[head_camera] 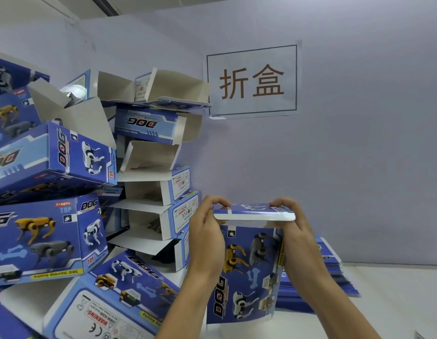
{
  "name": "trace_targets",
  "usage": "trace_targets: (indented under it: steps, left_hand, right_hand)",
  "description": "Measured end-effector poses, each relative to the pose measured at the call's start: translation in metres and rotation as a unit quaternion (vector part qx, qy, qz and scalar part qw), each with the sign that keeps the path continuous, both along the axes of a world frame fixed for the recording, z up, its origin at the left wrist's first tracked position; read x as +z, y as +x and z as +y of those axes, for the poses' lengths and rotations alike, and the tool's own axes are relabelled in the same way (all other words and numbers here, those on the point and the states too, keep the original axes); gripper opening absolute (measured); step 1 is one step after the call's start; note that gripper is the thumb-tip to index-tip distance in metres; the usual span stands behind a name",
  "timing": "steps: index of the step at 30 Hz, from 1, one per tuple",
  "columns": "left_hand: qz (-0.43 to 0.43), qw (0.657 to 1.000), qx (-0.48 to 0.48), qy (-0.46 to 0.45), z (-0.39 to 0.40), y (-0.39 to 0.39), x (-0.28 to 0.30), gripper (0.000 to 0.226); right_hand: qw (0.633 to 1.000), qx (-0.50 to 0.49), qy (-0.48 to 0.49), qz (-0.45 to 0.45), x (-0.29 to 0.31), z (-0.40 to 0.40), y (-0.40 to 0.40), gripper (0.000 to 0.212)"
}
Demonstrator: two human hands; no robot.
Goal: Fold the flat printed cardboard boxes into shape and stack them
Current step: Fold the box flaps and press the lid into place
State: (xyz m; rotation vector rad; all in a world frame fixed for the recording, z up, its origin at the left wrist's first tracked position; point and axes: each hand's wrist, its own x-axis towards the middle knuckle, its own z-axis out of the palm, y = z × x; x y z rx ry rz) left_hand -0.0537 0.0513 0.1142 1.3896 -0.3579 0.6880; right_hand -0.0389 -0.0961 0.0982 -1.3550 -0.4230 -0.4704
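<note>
Left hand (207, 231) and right hand (292, 223) pinching opposite ends of box (246, 272) top flap, long axis left-right; stack (154, 192) nearer left hand.

Your left hand (206, 237) and right hand (295, 234) cover both ends of the box (249, 270) you hold, so its side flaps cannot be seen. Right of your hands, your forearm hides part of the flat stack (334, 275). Left of them, the folded pile (73, 192) runs off the frame's edge, its small print too fine to read.
</note>
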Motion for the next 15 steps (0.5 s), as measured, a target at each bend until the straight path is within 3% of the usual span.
trace_targets:
  steps: [4,7,11,15]
  left_hand:
    - [0.008,0.998,-0.027,-0.061,0.000,0.000,-0.005,0.032]
    - [0.004,0.995,-0.066,-0.069,0.000,-0.001,-0.007,0.043]
    - [0.021,0.991,-0.128,-0.017,0.002,-0.005,-0.004,0.041]
    - [0.000,0.993,-0.116,0.027,0.005,-0.007,-0.004,0.032]
  right_hand:
    - [0.999,0.020,0.039,0.002,0.000,-0.001,-0.002,0.031]
    - [0.995,0.071,0.074,0.010,-0.001,-0.005,-0.002,0.037]
    - [0.992,0.112,0.065,0.002,-0.004,-0.010,-0.004,0.044]
    - [0.995,0.097,0.023,-0.001,-0.006,-0.006,-0.003,0.039]
